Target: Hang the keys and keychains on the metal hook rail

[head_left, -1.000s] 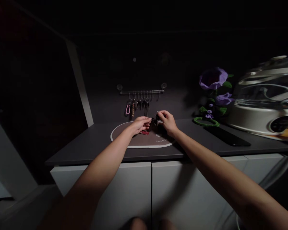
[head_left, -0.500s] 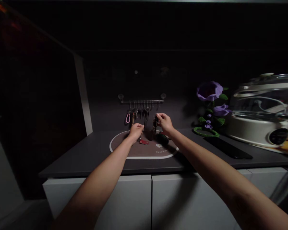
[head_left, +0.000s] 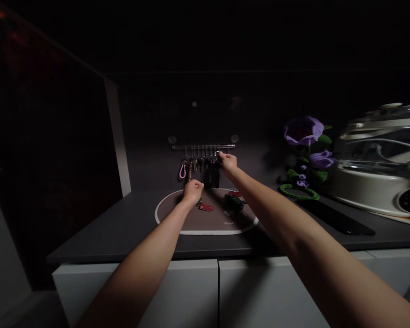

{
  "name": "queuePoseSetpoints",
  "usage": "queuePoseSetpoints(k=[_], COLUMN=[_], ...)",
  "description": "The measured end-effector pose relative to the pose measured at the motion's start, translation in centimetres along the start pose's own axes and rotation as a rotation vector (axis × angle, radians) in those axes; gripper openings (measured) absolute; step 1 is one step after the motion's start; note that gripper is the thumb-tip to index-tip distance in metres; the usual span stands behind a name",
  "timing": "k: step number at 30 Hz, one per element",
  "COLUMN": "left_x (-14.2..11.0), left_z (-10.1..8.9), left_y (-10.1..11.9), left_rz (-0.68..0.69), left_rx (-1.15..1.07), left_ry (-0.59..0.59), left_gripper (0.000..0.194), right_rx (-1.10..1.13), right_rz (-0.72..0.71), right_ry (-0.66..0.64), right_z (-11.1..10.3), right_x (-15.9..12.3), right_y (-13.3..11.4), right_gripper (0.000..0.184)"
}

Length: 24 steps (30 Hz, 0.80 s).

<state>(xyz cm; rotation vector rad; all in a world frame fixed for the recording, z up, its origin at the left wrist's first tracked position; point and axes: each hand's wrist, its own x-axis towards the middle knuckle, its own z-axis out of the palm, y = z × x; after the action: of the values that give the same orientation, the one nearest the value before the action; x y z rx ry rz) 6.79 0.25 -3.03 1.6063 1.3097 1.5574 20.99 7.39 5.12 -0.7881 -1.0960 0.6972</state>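
- Pale upright panel edge (head_left: 118, 141): well left of the mat (head_left: 191, 223), which is brown, rounded and white-rimmed.
- Tabletop (head_left: 102, 228): dark, under the mat and out to both sides of it.
- Pink loop (head_left: 182, 171): hangs above the mat's far left edge, from the clear rail (head_left: 203, 146) on the wall behind the mat.
- Left hand (head_left: 193, 192): over the left half of the mat; fingers drawn narrow, tips together. Cannot tell whether anything is between them.
- Hanging keys (head_left: 195, 164): in a row on the rail, above the mat's far edge; details dim.
- Red tag (head_left: 206, 207): flat on the mat, left of its middle, just below the left hand.
- Key ring (head_left: 217, 155): raised above the mat's far edge, at the rail's hooks. Cannot tell whether it is on a hook.
- Right hand (head_left: 228, 163): above the mat's far right part; fingers pinched on the key ring.
- Black fob (head_left: 235, 202): on the mat's right half, a red item (head_left: 238, 194) just behind it.
- Purple flowers (head_left: 304, 131): right of the mat, above a green ring base (head_left: 299, 192).
- Black slab (head_left: 338, 217): phone-like, flat, right of the mat.
- White appliance (head_left: 369, 177): clear-topped, farthest right of the mat.
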Motion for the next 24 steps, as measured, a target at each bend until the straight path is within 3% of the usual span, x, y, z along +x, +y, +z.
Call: queuePoseSetpoints(k=[4, 11, 20, 24], left_x=[0.2, 0.3, 0.7, 0.8], left_z=[0.0, 0.1, 0.0, 0.0], left_y=[-0.1, -0.2, -0.6, -0.7], left_rz=[-0.007, -0.014, 0.031, 0.033], left_rx=[-0.016, 0.06, 0.131, 0.121], left_ry=[0.018, 0.029, 0.025, 0.019], left_gripper=[0.013, 0.01, 0.01, 0.01], right_rx=[0.0, -0.049, -0.182, -0.208], right_rz=[0.073, 0.142, 0.172, 0.154], right_ry=[0.156, 0.305, 0.375, 0.319], right_z=[1.0, 2.1, 2.2, 1.6], right_x=[1.0, 1.6, 1.2, 1.7], right_y=[0.7, 1.0, 0.7, 1.8], right_gripper=[0.035, 0.027, 0.022, 0.027])
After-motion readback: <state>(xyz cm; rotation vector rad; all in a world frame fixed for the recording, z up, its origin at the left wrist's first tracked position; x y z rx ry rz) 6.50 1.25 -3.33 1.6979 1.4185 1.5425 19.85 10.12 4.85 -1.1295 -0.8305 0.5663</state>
